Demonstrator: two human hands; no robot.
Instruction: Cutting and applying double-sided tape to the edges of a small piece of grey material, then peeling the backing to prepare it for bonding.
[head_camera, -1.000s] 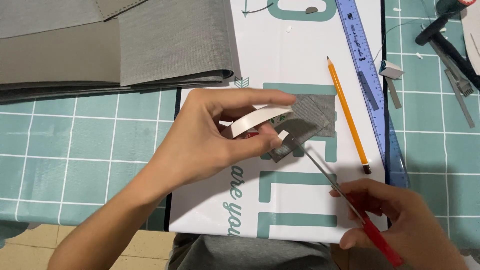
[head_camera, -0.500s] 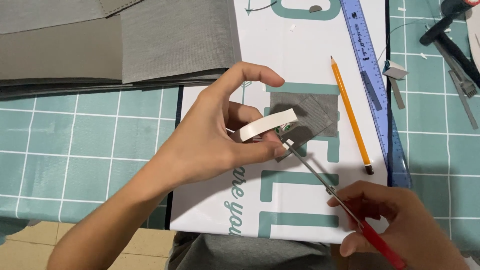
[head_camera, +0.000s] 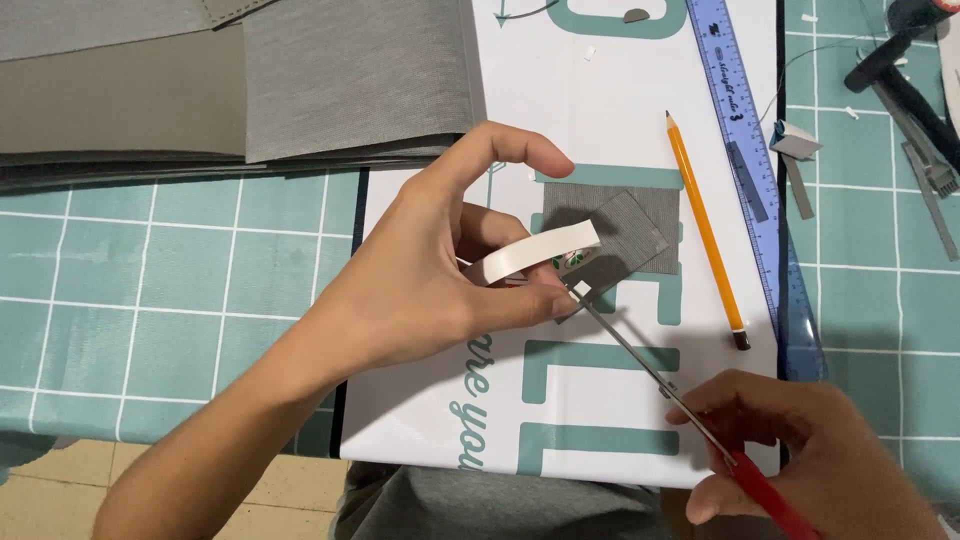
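My left hand (head_camera: 430, 270) holds a roll of white tape (head_camera: 530, 255) between thumb and fingers, over a white sheet with teal print (head_camera: 600, 400). A short end of the tape sticks out at my thumb tip. My right hand (head_camera: 810, 460) grips red-handled scissors (head_camera: 680, 395); their blades point up-left and meet that tape end. Just beyond lie two small grey fabric squares (head_camera: 630, 235), one overlapping the other.
An orange pencil (head_camera: 705, 225) and a blue ruler (head_camera: 745, 140) lie right of the squares. Grey fabric sample sheets (head_camera: 230, 90) fill the top left. Dark tools (head_camera: 905, 90) and grey scraps (head_camera: 795, 150) lie at the top right on the teal cutting mat (head_camera: 150, 300).
The scissor blades have slid up-left to the tape end at my thumb. My left index finger has lifted and curled above the roll.
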